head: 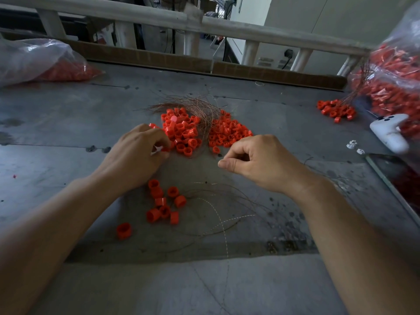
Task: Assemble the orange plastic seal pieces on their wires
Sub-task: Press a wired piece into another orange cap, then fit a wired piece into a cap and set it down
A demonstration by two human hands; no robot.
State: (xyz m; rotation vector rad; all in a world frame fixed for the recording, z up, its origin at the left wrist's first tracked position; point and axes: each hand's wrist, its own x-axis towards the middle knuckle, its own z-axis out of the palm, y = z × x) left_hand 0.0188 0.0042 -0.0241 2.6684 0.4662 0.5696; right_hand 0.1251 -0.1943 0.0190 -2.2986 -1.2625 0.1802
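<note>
In left hand [136,156], half-hidden seal piece [166,149].

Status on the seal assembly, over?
Left hand pinching an orange piece beside the orange pile. Right hand thumb and forefinger pinched; wire there unconfirmed. Wire bundle beyond, nothing blocking.

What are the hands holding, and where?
The left hand pinches an orange seal piece in its fingertips. The right hand pinches thumb to forefinger; on what, if anything, cannot be told.
</note>
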